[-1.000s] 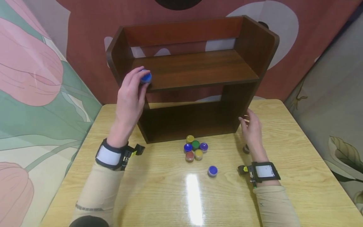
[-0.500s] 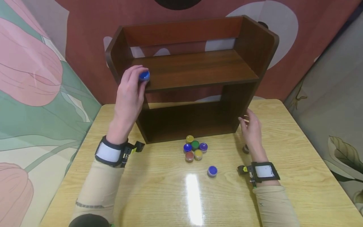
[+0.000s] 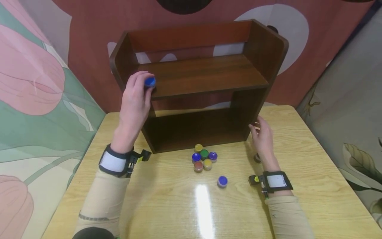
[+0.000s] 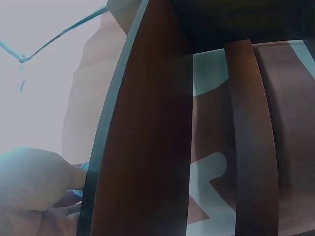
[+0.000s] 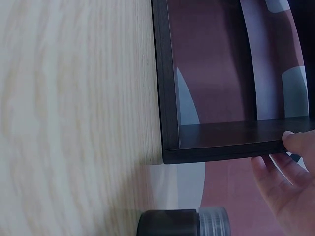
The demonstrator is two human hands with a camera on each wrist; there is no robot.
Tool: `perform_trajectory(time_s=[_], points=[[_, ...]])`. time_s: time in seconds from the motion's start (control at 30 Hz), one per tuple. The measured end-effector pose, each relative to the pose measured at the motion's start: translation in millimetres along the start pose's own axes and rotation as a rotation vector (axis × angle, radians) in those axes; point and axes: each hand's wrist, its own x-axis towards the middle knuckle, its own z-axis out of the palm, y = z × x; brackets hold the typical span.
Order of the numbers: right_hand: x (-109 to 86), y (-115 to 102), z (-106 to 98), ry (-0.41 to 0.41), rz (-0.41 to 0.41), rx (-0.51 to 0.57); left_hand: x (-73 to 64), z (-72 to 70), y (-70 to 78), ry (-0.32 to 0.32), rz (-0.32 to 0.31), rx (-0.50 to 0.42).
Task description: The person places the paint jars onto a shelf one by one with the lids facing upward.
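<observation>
Place: looks like a screened-off recording corner; room beyond cannot be told. Plant-printed cloth [image 3: 35, 109] lines left and right edges of the tabletop [image 3: 167, 209], red patterned cloth [image 3: 89, 59] the far edge; small cameras [image 3: 145, 155] sit on wrist straps [image 3: 113, 161].

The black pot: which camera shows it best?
The right wrist view: the black pot looks biggest there, dark side and ribbed end showing, though the frame cuts it. The head view shows a partly hidden bit; the left wrist view, none.
</observation>
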Motion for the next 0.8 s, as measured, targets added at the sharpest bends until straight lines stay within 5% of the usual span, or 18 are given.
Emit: perform_trajectory(time_s=[0.8], points=[[0.6, -1.6, 10.2, -0.02, 0.021, 0.005, 7.9, -2.8, -3.7, -0.063, -0.063, 0.023]])
